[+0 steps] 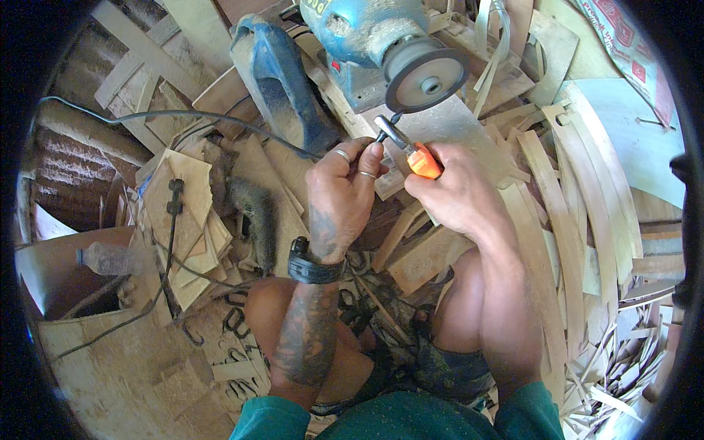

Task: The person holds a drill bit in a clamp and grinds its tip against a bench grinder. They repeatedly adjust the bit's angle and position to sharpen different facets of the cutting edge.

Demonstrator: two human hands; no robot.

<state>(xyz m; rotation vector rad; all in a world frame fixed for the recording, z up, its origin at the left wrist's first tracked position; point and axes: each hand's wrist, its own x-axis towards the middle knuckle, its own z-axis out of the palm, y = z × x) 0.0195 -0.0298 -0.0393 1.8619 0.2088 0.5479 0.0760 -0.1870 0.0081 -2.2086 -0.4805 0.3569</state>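
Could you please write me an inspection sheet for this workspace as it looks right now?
Surface: ground covered in wood offcuts and dust.
Job's things: orange-handled tool with its metal tip held up to the grinding wheel of a blue bench grinder.
Clutter: wooden strips, flat plywood pieces, metal hooks, a clear plastic bottle, a blue planer-like tool.
Grips: left hand pinches the metal shaft; right hand is closed on the orange handle.
Cables: black cable runs across the offcuts; a second one trails lower left.
Surroundings: corrugated sheet at left, printed sack at upper right.
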